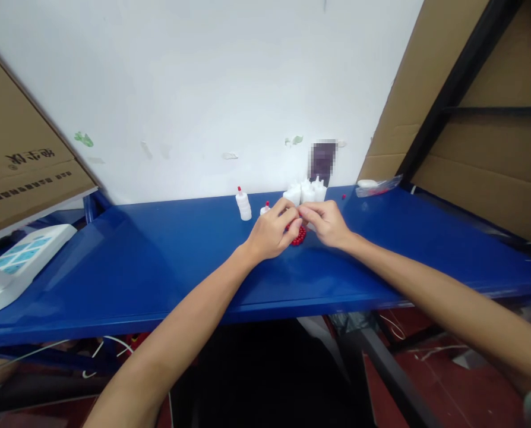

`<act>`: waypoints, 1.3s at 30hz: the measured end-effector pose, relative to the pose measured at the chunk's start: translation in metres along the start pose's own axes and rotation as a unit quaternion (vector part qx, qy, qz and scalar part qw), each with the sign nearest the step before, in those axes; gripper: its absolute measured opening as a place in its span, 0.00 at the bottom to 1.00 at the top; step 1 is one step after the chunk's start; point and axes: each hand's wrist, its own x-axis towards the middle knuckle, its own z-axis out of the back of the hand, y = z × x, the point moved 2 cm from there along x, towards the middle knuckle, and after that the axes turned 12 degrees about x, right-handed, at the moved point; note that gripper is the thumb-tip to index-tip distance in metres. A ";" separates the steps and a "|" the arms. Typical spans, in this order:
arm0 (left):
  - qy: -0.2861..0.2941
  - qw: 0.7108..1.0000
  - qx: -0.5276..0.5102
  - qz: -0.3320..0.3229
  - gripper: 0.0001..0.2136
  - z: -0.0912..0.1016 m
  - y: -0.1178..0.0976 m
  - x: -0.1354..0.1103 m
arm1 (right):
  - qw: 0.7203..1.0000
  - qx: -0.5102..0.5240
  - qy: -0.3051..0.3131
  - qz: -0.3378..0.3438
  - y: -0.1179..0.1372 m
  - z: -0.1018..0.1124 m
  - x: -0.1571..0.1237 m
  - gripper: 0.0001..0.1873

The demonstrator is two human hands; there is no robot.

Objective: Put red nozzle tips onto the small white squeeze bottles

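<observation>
My left hand and my right hand meet fingertip to fingertip over the back part of the blue table. Both have their fingers closed in a pinch; whatever sits between them is too small and covered to name. Just below the fingertips lies a cluster of small red round pieces, partly hidden by my left hand. Behind my hands stand several white squeeze bottles with pointed white nozzles. Left of them, a white bottle with a red tip stands upright, and another red-tipped bottle shows beside my left hand.
The blue table runs along a white wall. One red piece and a clear plastic bag lie at the back right. A white device with blue panels stands at left. Cardboard flanks both sides.
</observation>
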 end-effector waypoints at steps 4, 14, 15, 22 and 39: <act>0.017 0.999 0.035 -0.038 0.13 -0.001 -0.002 0.001 | 0.998 0.051 -0.030 -0.009 -0.007 -0.001 0.001 0.26; 0.033 0.997 0.026 -0.069 0.14 -0.008 0.001 0.002 | 0.998 0.027 -0.027 -0.047 -0.009 -0.001 -0.003 0.28; 0.033 0.997 0.026 -0.069 0.14 -0.007 0.001 0.002 | 0.998 0.029 -0.022 -0.052 -0.010 -0.001 -0.002 0.28; 0.034 0.997 0.023 -0.070 0.13 -0.007 0.001 0.003 | 0.994 0.083 0.012 -0.067 -0.007 -0.004 -0.001 0.26; -0.032 0.996 0.059 -0.050 0.12 -0.005 0.012 -0.001 | 0.999 0.041 0.018 -0.014 -0.006 -0.007 0.010 0.25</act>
